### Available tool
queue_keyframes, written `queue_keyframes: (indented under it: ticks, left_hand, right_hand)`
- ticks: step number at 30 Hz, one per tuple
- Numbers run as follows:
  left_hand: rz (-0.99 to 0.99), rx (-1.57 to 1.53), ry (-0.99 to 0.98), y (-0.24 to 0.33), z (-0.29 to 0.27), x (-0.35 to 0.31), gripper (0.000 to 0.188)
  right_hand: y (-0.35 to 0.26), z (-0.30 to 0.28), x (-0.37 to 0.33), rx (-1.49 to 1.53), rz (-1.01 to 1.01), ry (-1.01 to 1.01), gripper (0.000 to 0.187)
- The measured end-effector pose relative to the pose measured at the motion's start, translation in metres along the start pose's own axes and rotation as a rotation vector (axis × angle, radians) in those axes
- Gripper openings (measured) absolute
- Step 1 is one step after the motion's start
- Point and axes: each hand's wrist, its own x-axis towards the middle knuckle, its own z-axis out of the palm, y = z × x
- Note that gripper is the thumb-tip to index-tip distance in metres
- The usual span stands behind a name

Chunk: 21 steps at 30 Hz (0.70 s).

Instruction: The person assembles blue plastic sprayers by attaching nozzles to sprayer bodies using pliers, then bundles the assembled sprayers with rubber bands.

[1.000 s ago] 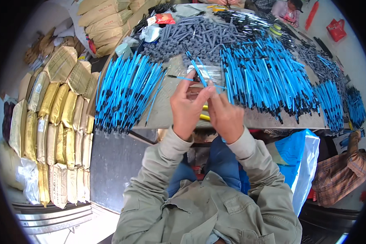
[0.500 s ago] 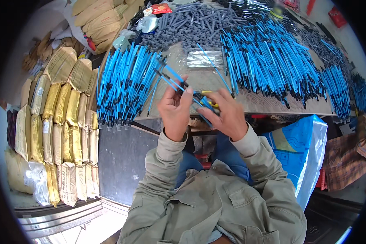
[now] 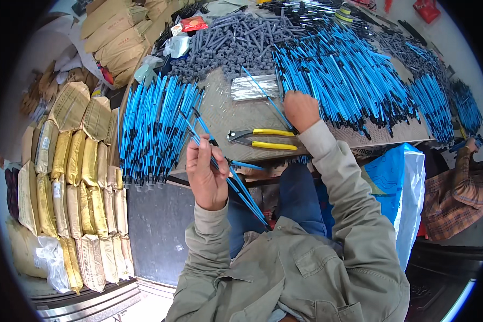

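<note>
Several thin blue rods with black fittings (image 3: 240, 189) are held in my left hand (image 3: 206, 174), pinched between thumb and fingers. They splay out, their lower ends reaching down over my lap. My right hand (image 3: 301, 111) is curled at the left edge of a large pile of blue rods (image 3: 349, 80); its fingertips are hidden, so what it grips I cannot make out. Between my hands, cutting pliers with yellow handles (image 3: 268, 138) lie with the handles spread. One single blue rod (image 3: 265, 94) lies slantwise left of my right hand.
A second heap of blue rods (image 3: 155, 129) lies at the table's left. Grey plastic parts (image 3: 231, 43) cover the back, with a bundle of silvery strips (image 3: 255, 87) before them. Stacked sacks (image 3: 83, 182) stand left. On the right are a blue bag (image 3: 389, 177) and another person's plaid sleeve (image 3: 461, 188).
My right hand has let go of the pliers, now on the table, and moved away to the right-hand rod pile. My left hand has come lower and left with the rods.
</note>
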Motion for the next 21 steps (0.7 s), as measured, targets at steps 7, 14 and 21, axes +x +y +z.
queue_keyframes:
  ticks: [7,14,21]
  left_hand:
    - [-0.096,0.020,-0.027,-0.008,-0.014,-0.008,0.021]
    - [-0.227,0.206,-0.041,-0.007,0.000,-0.001,0.029]
    - [-0.113,0.089,0.077,-0.016,0.012,0.031,0.032]
  right_hand:
    - [0.000,-0.015,-0.003,-0.024,0.074,-0.066,0.005]
    - [-0.007,-0.035,-0.020,0.394,0.133,0.086,0.012]
    - [-0.070,-0.094,-0.067,0.443,-0.047,0.143,0.015]
